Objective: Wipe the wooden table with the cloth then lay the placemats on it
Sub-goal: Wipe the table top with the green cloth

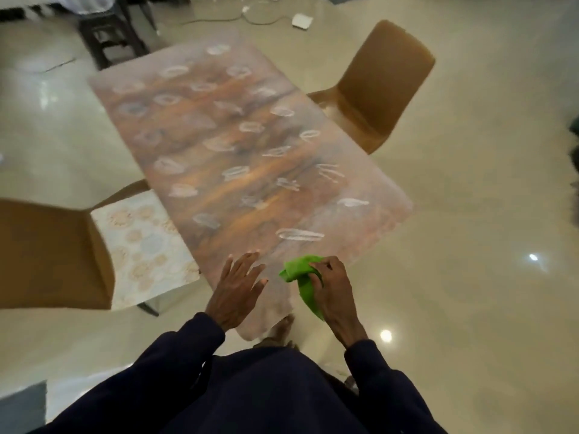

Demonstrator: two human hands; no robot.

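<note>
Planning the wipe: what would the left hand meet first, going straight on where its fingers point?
The left hand would probably cross bare wooden table, then a white smear; no object blocks it.

The person wears a dark navy top [257, 396], loose and plain, filling the lower middle of the frame. Its long sleeves, the left sleeve [175, 355] and the right sleeve [376, 371], end at the wrists — the left hand [236, 292] and right hand [332, 292] are bare.

Tan chair [391, 83] right; second chair [47, 255] left; dark stool [109, 36], white box [302, 21], cables [219, 21] on floor [470, 214].
</note>
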